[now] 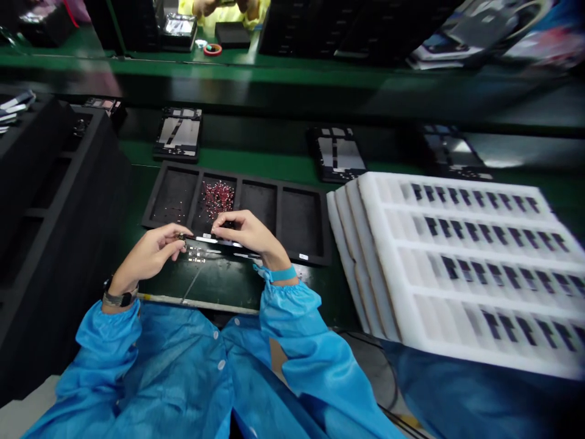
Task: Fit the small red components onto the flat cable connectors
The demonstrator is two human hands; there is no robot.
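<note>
My left hand [153, 253] pinches a small dark, metallic-looking piece [181, 238] between thumb and fingertips; its exact kind is too small to tell. Close to its right, my right hand [249, 233] has its thumb and index finger pressed together over the front edge of a black foam tray [280, 210]. Whatever those fingertips hold cannot be made out. Behind the right hand, a heap of tiny red parts [218, 198] fills part of one tray compartment. A few tiny bits [176, 210] lie in the leftmost compartment. Small shiny pieces [196, 255] rest on the green table between my hands.
Stacked white foam trays [388, 256] with rows of dark pieces stand at right. Black foam boxes [77, 189] rise at left. Phone-like housings [180, 133] lie behind the tray, another [338, 152] further right. Across the shelf, a co-worker's yellow sleeve [260, 12] and a red tape roll [212, 50] show.
</note>
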